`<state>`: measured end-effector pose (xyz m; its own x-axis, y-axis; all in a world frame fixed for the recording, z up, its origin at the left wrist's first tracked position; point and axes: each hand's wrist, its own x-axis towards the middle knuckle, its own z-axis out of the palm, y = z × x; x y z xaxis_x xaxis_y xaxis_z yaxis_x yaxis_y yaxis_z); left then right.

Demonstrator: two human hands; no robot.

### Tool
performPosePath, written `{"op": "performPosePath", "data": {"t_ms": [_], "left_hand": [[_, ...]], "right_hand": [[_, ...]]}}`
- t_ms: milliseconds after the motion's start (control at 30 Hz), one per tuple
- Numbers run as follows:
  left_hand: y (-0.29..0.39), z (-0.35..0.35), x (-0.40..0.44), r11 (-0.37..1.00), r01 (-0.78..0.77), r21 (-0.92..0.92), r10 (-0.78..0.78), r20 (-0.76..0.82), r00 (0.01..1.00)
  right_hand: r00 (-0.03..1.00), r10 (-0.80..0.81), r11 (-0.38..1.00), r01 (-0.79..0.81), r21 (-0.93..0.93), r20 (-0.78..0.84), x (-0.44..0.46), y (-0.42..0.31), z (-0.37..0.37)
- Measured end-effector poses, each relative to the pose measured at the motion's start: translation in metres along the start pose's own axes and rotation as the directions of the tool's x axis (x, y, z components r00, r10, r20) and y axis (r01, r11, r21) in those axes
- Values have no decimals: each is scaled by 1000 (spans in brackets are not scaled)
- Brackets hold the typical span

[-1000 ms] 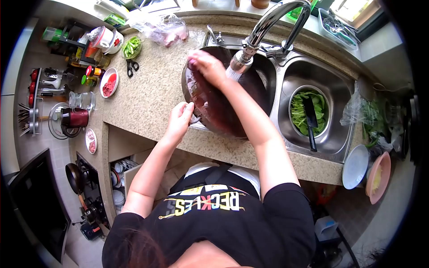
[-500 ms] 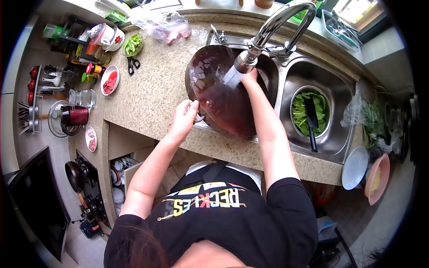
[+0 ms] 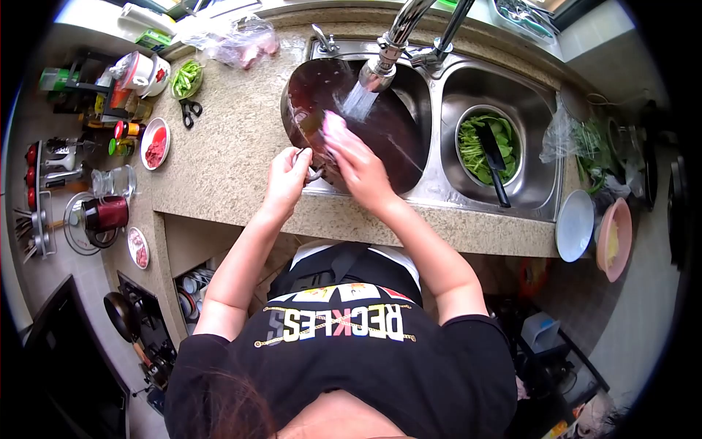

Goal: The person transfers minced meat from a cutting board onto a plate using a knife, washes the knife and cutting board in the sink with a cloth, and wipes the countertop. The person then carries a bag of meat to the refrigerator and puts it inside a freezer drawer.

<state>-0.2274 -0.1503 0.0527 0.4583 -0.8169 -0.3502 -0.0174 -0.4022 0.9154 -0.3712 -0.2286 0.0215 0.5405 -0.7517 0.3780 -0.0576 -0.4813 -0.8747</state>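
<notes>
A large dark wok [image 3: 398, 143] lies tilted in the left sink basin [image 3: 418, 88]. Water runs into it from the chrome faucet [image 3: 378, 72]. My left hand [image 3: 287, 181] is closed around the wok's small side handle [image 3: 314, 175] at the near left rim. Over the wok's near left side is my right hand [image 3: 358, 167], with a pink cloth [image 3: 334, 124] under and between its fingers. The cloth seems to press against the inside of the wok, though the hand hides part of the contact.
In the right basin a steel bowl of leafy greens [image 3: 475, 146] holds a black-handled knife or similar tool [image 3: 495, 157]. Scissors [image 3: 191, 112], a bowl of red meat [image 3: 155, 144] and a plastic bag [image 3: 230, 40] lie on the counter. Two basins [image 3: 575, 225] stand at the right edge.
My right hand has come from the wok's far side back to its near left part, now showing the pink cloth. The left hand stays on the handle. The whole view has shifted.
</notes>
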Motion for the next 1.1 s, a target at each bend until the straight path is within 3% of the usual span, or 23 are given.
{"op": "performPosePath", "data": {"t_ms": [100,167,233,267,367,433,500,567,633,700,767,833,900,933,967,1067,1100], "left_hand": [[2,-3,0,1000,-6,3,6,9,1000],[-2,-2,1,999,-5,-52,6,9,1000],[0,-3,-1,998,-7,-58,9,28,1000],[2,-2,0,998,-20,-67,22,31,999],[5,-2,-2,997,-8,-72,12,54,998],[-1,-4,-1,998,-47,-29,48,47,998],[0,-6,-1,999,-47,-11,47,81,996],[4,-5,-1,1000,-24,-9,24,106,994],[6,-5,-1,1000,-27,-14,29,115,993],[2,-5,0,1000,-10,-2,10,107,994],[-1,-7,0,999,-32,20,30,99,995],[-2,-8,1,1000,2,-12,-1,104,995],[1,-5,-1,1000,-8,-13,9,78,997],[4,-4,-3,1000,7,-22,-6,67,998],[6,-2,-4,999,22,-29,-20,55,998],[6,1,-5,998,33,-50,-33,1,999],[7,4,-7,998,33,-60,-35,-37,999]], "right_hand": [[981,182,978,-174,-113,69,-64,42,-43],[946,325,917,-318,-241,-11,-93,77,-64],[932,362,903,-358,-239,-26,-98,118,-77],[975,215,899,-220,-379,-56,-87,130,-76],[961,260,847,-272,-457,-89,-51,183,-56],[902,405,823,-432,-369,-152,-22,212,-48],[878,423,751,-478,-456,-224,4,220,-37],[819,505,748,-573,-335,-271,27,213,-24],[892,381,863,-438,-253,-243,47,207,-5],[823,563,803,-565,-190,-74,69,210,20],[944,313,924,-278,263,-101,81,139,32],[991,-23,998,14,-66,-131,90,107,44],[977,-160,986,165,24,-144,94,71,48],[992,-98,978,111,178,-80,97,50,44],[991,-126,978,118,173,36,101,47,42],[935,-335,942,333,43,113,127,92,51],[944,-235,968,250,-37,230,142,107,38]]}}
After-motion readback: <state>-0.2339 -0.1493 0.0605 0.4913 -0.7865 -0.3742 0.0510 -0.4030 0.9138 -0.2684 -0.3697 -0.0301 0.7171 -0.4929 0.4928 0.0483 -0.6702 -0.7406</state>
